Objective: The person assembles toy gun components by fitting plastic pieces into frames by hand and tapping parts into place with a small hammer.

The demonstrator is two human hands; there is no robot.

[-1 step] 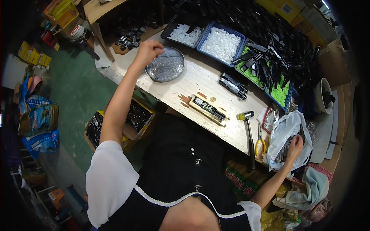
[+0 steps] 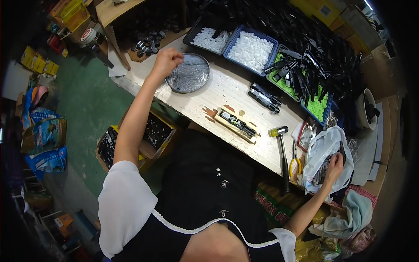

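Observation:
My left hand (image 2: 167, 62) is over the far left rim of a round metal dish (image 2: 188, 74) that has a clear, shiny film or jelly-like layer inside. Its fingertips are pinched together; whatever they hold is too small to make out. At the right, my right hand (image 2: 334, 167) reaches into a white plastic bag (image 2: 313, 162) of small grey metal pieces (image 2: 321, 171). Those fingers are drawn together too, their tips partly hidden. Between my hands, a black assembly with metal and green parts (image 2: 236, 122) lies in a pale wooden holder (image 2: 248, 139) on the white table (image 2: 196, 107).
A hammer (image 2: 283, 153) and yellow-handled pliers (image 2: 295, 166) lie by the bag. Blue trays hold white pieces (image 2: 248, 50) and green pieces (image 2: 317, 107). Finished-looking black parts (image 2: 264, 97) rest near a large black heap (image 2: 279, 22). An open box (image 2: 159, 135) stands below the table's left edge.

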